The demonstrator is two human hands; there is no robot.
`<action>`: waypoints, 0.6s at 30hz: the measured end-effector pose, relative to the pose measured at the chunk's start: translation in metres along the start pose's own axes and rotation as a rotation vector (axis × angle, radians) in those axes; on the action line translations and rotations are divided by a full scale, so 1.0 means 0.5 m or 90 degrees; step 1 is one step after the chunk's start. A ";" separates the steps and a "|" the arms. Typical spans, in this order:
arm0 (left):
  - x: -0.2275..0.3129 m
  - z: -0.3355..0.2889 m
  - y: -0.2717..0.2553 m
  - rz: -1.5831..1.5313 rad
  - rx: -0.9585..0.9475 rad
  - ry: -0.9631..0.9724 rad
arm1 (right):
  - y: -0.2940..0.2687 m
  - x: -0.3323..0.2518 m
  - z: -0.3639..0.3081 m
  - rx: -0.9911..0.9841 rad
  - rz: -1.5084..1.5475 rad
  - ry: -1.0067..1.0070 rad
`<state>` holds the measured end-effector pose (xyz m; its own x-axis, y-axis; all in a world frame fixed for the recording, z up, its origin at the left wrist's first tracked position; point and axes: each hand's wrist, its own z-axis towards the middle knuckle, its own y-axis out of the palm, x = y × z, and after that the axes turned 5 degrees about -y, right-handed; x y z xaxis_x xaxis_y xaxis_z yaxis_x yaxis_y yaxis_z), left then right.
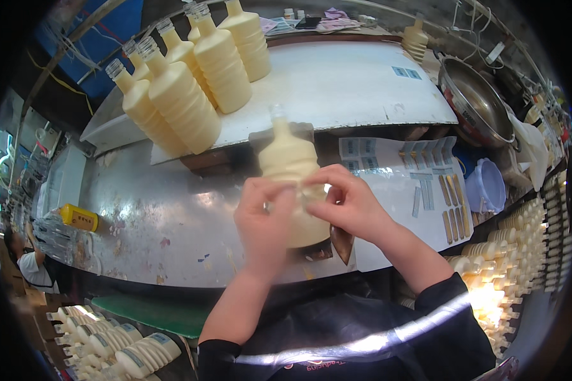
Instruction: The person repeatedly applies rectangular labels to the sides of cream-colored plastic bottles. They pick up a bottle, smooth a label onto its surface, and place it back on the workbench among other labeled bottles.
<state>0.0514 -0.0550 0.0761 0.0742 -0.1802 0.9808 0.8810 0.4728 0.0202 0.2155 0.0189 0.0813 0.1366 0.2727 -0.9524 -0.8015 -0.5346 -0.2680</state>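
Note:
A cream-coloured bottle (289, 151) with a clear threaded neck lies in front of me, its neck pointing away, on a dark support at the bench edge. Both my hands are over its lower body. My left hand (264, 213) is blurred, its fingers drawn together at the bottle's middle. Beside it, my right hand (348, 198) has thumb and forefinger bent in a pinch. Whatever lies between the fingertips is too small and blurred to name. To the right, a white sheet (394, 219) carries several blue-grey decal pieces (428, 193) and gold strips (452, 209).
Several cream bottles (184, 108) stand on a raised white board (337, 82) at the far left. A yellow bottle (79, 217) lies on the metal bench (146, 209). At right are a metal pan (476, 95), a pale blue bucket (486, 185) and rows of cream bottles (515, 254).

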 end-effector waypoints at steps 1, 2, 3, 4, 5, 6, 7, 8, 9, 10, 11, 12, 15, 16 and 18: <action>0.003 0.014 0.000 -0.055 0.007 -0.042 | -0.003 0.008 0.015 -0.024 0.062 0.054; 0.001 0.028 -0.002 -0.108 0.018 -0.085 | -0.005 0.011 0.031 -0.016 0.094 0.062; -0.004 0.041 -0.006 -0.150 0.027 -0.113 | -0.008 0.014 0.048 -0.007 0.127 0.070; -0.016 0.055 -0.009 -0.170 0.037 -0.132 | -0.011 0.016 0.064 0.002 0.159 0.078; -0.032 0.069 -0.014 -0.188 0.050 -0.151 | -0.012 0.020 0.082 0.013 0.196 0.082; -0.044 0.078 -0.017 -0.206 0.063 -0.169 | -0.020 0.004 0.097 -0.004 0.167 0.101; -0.049 0.083 -0.018 -0.212 0.069 -0.192 | -0.023 0.005 0.113 -0.013 0.176 0.112; -0.052 0.091 -0.014 -0.221 0.068 -0.216 | -0.027 0.005 0.125 -0.014 0.181 0.124; -0.065 0.096 -0.018 -0.174 0.063 -0.224 | -0.023 0.010 0.132 0.004 0.141 0.085; -0.062 0.093 -0.016 -0.160 0.048 -0.197 | -0.020 0.000 0.132 -0.007 0.065 0.043; -0.047 0.087 -0.015 -0.141 0.035 -0.171 | -0.014 -0.020 0.127 -0.022 -0.007 0.001; -0.037 0.084 -0.012 -0.122 0.022 -0.145 | -0.013 -0.022 0.127 -0.042 -0.055 -0.033; -0.029 0.091 -0.010 -0.152 0.047 -0.139 | -0.014 -0.007 0.136 -0.066 -0.068 -0.038; -0.029 0.093 -0.008 -0.168 0.060 -0.149 | -0.020 -0.006 0.138 -0.061 -0.036 0.004; -0.051 0.101 -0.011 -0.171 0.074 -0.172 | -0.031 -0.004 0.149 -0.043 -0.022 0.024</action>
<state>0.0213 -0.0093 0.0609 -0.2911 -0.0838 0.9530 0.7927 0.5365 0.2894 0.1845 0.0864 0.0982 0.1864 0.2628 -0.9467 -0.7554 -0.5778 -0.3091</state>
